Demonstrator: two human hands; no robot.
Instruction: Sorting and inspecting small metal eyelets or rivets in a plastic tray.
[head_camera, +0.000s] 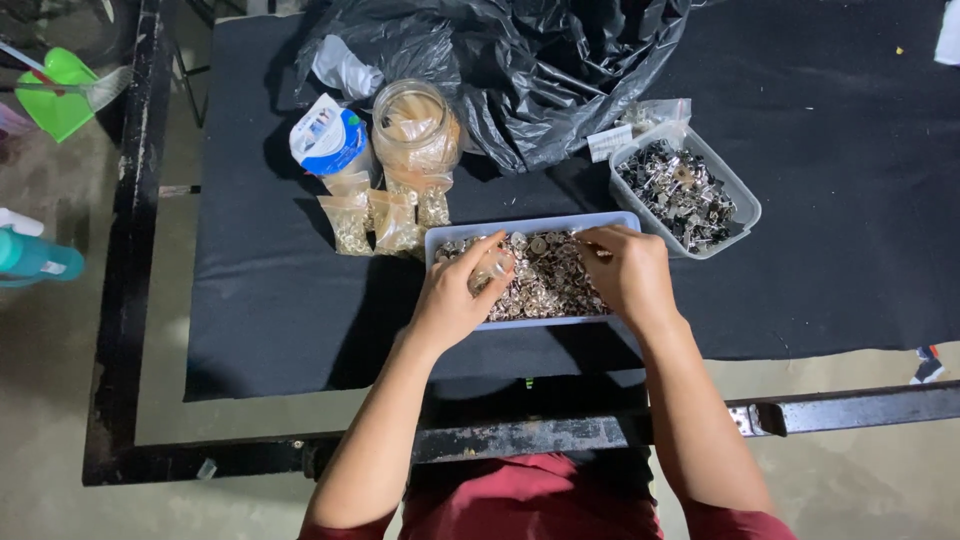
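Black bench (830, 290) in a dark metal frame, above a pale floor. At its front edge, a blue tray (530, 228) heaped with small silvery parts (548, 283). Over the tray's near left corner, the left hand (455, 295), fingers pinched narrow on a small clear packet (492, 270). Over the tray's right end, the right hand (628, 272), fingers curled down into the parts, grip hidden, cannot tell what is held. Just right of the tray, a clear tub (745, 205) of darker metal clips. Left of the tray, small filled bags (372, 222); behind those, a jar (415, 125) and a white-and-blue pack (328, 140). Behind the tray, a crumpled black bag (540, 70).
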